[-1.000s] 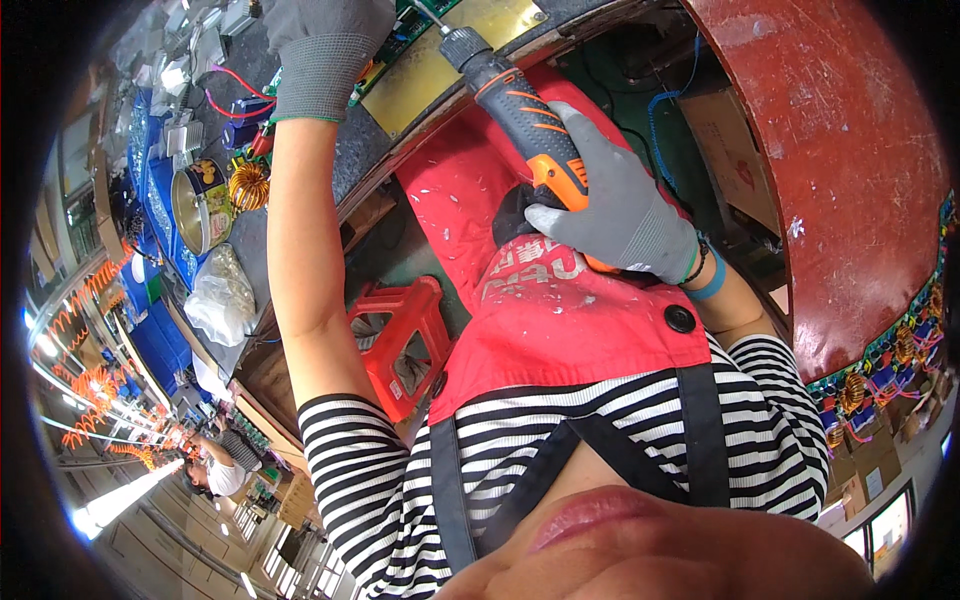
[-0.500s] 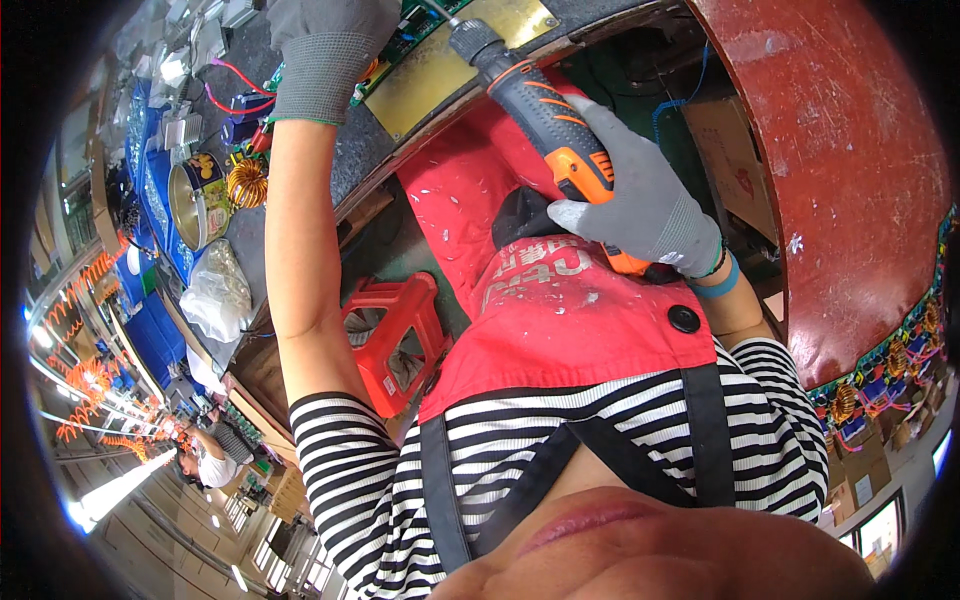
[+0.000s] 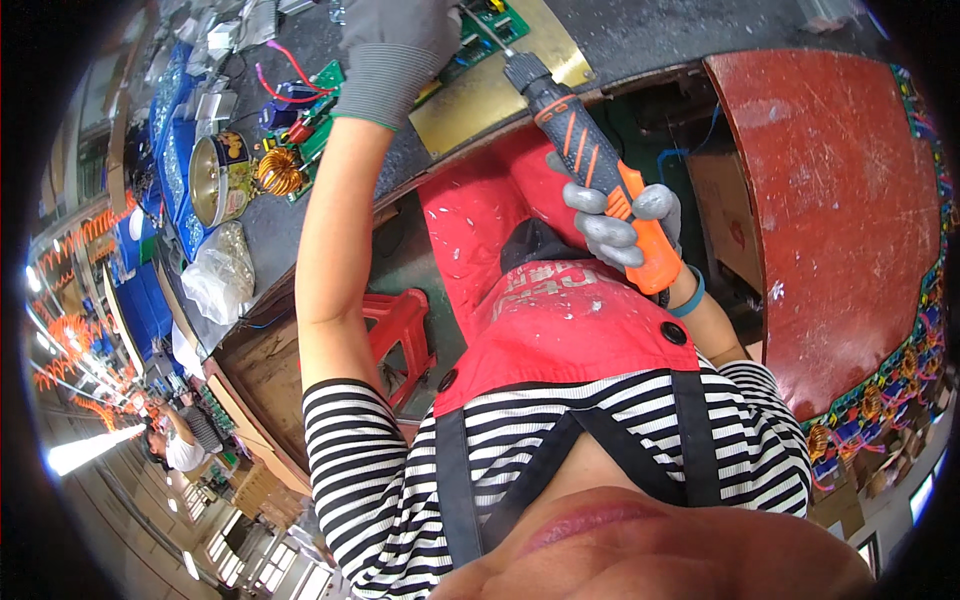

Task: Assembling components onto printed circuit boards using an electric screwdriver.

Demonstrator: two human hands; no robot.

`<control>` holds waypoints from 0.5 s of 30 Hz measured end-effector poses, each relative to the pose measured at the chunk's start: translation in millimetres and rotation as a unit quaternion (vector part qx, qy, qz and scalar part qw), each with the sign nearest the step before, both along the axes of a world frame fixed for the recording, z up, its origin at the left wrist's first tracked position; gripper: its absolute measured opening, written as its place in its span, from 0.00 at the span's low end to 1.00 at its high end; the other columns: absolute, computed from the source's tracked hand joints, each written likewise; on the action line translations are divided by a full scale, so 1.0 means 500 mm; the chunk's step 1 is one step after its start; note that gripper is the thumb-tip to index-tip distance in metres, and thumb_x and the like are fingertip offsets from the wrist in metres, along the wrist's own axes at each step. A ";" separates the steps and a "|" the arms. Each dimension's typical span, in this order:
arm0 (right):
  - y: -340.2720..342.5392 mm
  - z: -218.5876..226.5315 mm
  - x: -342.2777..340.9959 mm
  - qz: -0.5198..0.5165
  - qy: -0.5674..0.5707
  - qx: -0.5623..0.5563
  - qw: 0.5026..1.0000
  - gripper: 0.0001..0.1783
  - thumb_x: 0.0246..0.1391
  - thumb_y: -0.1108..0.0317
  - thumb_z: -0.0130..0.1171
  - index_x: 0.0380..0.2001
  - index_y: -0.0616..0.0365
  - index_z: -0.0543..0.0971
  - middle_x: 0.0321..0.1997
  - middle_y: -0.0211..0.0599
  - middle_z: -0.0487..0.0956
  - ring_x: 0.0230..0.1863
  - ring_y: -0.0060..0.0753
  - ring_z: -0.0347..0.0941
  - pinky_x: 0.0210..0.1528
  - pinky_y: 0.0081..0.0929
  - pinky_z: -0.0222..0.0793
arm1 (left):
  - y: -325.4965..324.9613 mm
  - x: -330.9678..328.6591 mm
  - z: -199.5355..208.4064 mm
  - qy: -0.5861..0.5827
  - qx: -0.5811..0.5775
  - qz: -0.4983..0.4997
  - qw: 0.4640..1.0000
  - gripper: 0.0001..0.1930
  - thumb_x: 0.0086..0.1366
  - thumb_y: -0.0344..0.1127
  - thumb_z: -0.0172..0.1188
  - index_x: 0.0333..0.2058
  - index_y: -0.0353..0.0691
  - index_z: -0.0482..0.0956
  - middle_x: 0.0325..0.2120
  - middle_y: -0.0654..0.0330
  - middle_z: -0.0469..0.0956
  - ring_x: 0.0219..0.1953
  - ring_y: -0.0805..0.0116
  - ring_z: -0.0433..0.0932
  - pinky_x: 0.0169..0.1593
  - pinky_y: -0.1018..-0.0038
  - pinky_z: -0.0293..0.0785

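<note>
My right hand, in a grey glove, is closed around the handle of a black and orange electric screwdriver. Its bit slants up and left to the green circuit board at the top edge; whether the tip touches anything is hard to see. My left hand, gloved too, is over the board's left part. Its fingers run out of the picture at the top and do not show. Beneath the tool's front end lies a brass-coloured plate on the dark bench.
Left on the bench are a copper coil, an open tin, a clear plastic bag and red wires. A red stool stands under the bench. At right is a red board, with several coil-bearing circuit boards beyond it.
My right hand has turned, so its curled fingers now show around the screwdriver's handle. The tool appears lower and further right. My left hand shows further right, and the whole view has shifted.
</note>
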State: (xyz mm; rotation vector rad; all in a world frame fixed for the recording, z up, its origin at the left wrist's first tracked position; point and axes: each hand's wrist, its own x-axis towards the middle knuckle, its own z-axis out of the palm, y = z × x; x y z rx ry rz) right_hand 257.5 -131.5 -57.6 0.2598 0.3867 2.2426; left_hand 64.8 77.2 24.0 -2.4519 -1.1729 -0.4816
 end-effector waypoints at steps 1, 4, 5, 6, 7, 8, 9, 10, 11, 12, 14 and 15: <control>0.001 -0.030 -0.002 -0.005 0.038 0.047 0.998 0.49 0.45 0.75 0.56 0.70 0.66 0.46 0.47 0.47 0.71 0.37 0.39 0.74 0.25 0.30 0.81 | 0.000 -0.004 0.000 0.008 0.000 0.004 1.000 0.23 0.49 0.32 0.60 0.47 0.41 0.71 0.34 0.54 0.76 0.44 0.55 0.76 0.62 0.53 0.60; 0.006 -0.015 0.012 0.012 -0.051 0.045 0.998 0.48 0.44 0.75 0.57 0.69 0.67 0.49 0.45 0.46 0.72 0.34 0.37 0.75 0.24 0.27 0.79 | -0.004 -0.001 -0.001 0.010 -0.025 0.047 0.999 0.22 0.50 0.33 0.59 0.46 0.40 0.71 0.35 0.54 0.76 0.44 0.55 0.76 0.62 0.53 0.61; 0.003 0.007 0.020 0.011 -0.210 0.054 0.976 0.44 0.42 0.72 0.60 0.65 0.68 0.56 0.43 0.45 0.74 0.30 0.33 0.75 0.22 0.24 0.77 | -0.002 -0.002 -0.010 0.005 -0.037 0.046 0.998 0.21 0.51 0.34 0.59 0.46 0.40 0.71 0.35 0.53 0.76 0.44 0.55 0.76 0.61 0.53 0.61; 0.002 0.033 0.019 0.008 -0.426 0.121 0.897 0.40 0.40 0.68 0.63 0.58 0.67 0.63 0.39 0.44 0.75 0.24 0.28 0.73 0.21 0.22 0.75 | 0.001 -0.008 -0.017 0.003 -0.049 0.047 0.998 0.21 0.52 0.34 0.59 0.46 0.40 0.71 0.36 0.53 0.76 0.45 0.55 0.76 0.61 0.53 0.62; -0.001 0.046 0.018 0.010 -0.463 0.126 0.877 0.39 0.39 0.67 0.64 0.56 0.67 0.64 0.38 0.44 0.75 0.22 0.27 0.73 0.20 0.22 0.74 | 0.002 -0.009 -0.007 0.025 -0.048 0.029 0.998 0.21 0.53 0.37 0.60 0.47 0.40 0.71 0.37 0.53 0.76 0.45 0.54 0.76 0.61 0.54 0.62; -0.005 0.056 0.018 0.011 -0.499 0.130 0.857 0.38 0.37 0.65 0.65 0.54 0.66 0.64 0.38 0.44 0.75 0.20 0.27 0.72 0.20 0.22 0.74 | -0.003 -0.012 0.003 0.023 -0.041 0.037 0.998 0.21 0.53 0.37 0.60 0.47 0.40 0.71 0.37 0.53 0.76 0.45 0.54 0.76 0.61 0.54 0.62; -0.007 0.062 0.021 0.015 -0.497 0.141 0.856 0.38 0.37 0.65 0.65 0.54 0.66 0.64 0.38 0.44 0.75 0.20 0.27 0.72 0.20 0.22 0.74 | -0.012 -0.014 0.015 0.010 -0.066 0.021 0.998 0.24 0.54 0.39 0.61 0.50 0.39 0.71 0.38 0.53 0.76 0.47 0.54 0.75 0.62 0.55 0.61; -0.010 0.066 0.026 0.001 -0.515 0.134 0.847 0.40 0.36 0.65 0.66 0.55 0.66 0.64 0.37 0.44 0.75 0.19 0.26 0.72 0.19 0.22 0.73 | -0.016 -0.020 0.025 -0.003 -0.091 0.005 0.996 0.27 0.55 0.41 0.62 0.52 0.39 0.70 0.39 0.53 0.76 0.48 0.54 0.75 0.63 0.55 0.60; -0.014 0.068 0.032 -0.014 -0.532 0.125 0.837 0.42 0.35 0.65 0.66 0.56 0.66 0.64 0.36 0.44 0.75 0.19 0.26 0.72 0.19 0.22 0.73 | -0.011 -0.045 0.028 -0.005 -0.069 -0.024 0.997 0.27 0.57 0.44 0.64 0.53 0.37 0.73 0.41 0.51 0.78 0.48 0.55 0.77 0.60 0.58 0.65; -0.023 0.077 0.042 -0.011 -0.533 0.132 0.836 0.42 0.35 0.65 0.66 0.56 0.66 0.64 0.36 0.44 0.75 0.19 0.26 0.72 0.19 0.22 0.73 | 0.000 -0.074 0.033 -0.007 -0.065 -0.019 0.998 0.27 0.57 0.44 0.64 0.53 0.37 0.73 0.41 0.51 0.78 0.48 0.55 0.77 0.60 0.58 0.65; -0.039 0.087 0.062 -0.017 -0.551 0.161 0.819 0.46 0.31 0.66 0.66 0.58 0.66 0.62 0.37 0.44 0.75 0.20 0.27 0.72 0.19 0.23 0.72 | 0.046 -0.141 0.041 -0.391 -0.161 -0.030 0.906 0.21 0.59 0.44 0.63 0.47 0.37 0.79 0.41 0.50 0.81 0.44 0.53 0.80 0.53 0.59 0.73; -0.043 0.090 0.063 -0.017 -0.545 0.158 0.823 0.50 0.29 0.67 0.66 0.61 0.66 0.61 0.38 0.44 0.75 0.20 0.27 0.72 0.19 0.23 0.73 | 0.075 -0.184 0.049 -0.440 -0.142 0.014 0.886 0.18 0.58 0.43 0.62 0.43 0.38 0.82 0.39 0.50 0.82 0.43 0.53 0.81 0.50 0.61 0.75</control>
